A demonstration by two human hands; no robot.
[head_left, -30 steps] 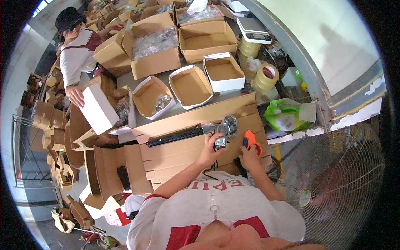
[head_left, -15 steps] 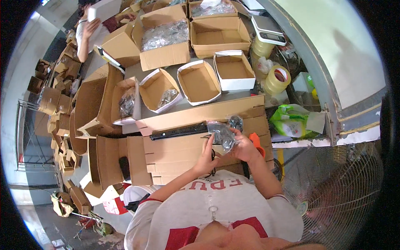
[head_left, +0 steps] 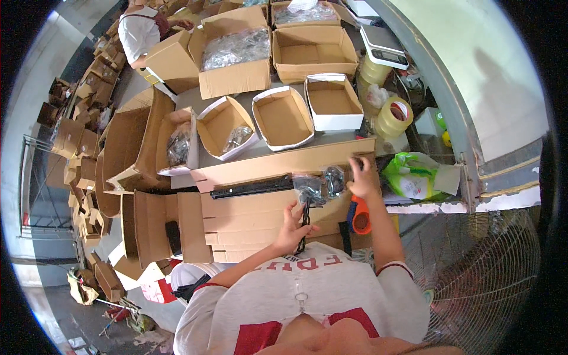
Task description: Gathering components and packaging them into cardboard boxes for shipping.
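My left hand (head_left: 288, 231) is beside a bundled black cord (head_left: 306, 220), fingers apart and the thumb lying across or just above the cord. My right hand (head_left: 363, 180) is raised near the right edge of a flat cardboard sheet (head_left: 248, 223), its fingers curved apart with nothing seen in them. Between the hands lie a clear plastic bag of small parts (head_left: 309, 187) and a second small bag with dark parts (head_left: 333, 181). A long black slotted bar (head_left: 253, 187) runs leftward from the bags. Below my right hand is an orange-and-dark tool (head_left: 360, 218), its kind unclear.
Beyond the sheet stand open trays, including a tray with small bagged parts (head_left: 227, 129) and a white-sided tray (head_left: 334, 102). Behind is a carton full of bags (head_left: 235, 70). Tape rolls (head_left: 394, 117), a scale (head_left: 383, 46) and a fan (head_left: 473, 266) are rightward. A person (head_left: 142, 32) stands far left.
The clear bag has left my hands and lies on the cardboard. My right hand has moved right and away from me; my left moved slightly back. The far person has lowered the white box from sight.
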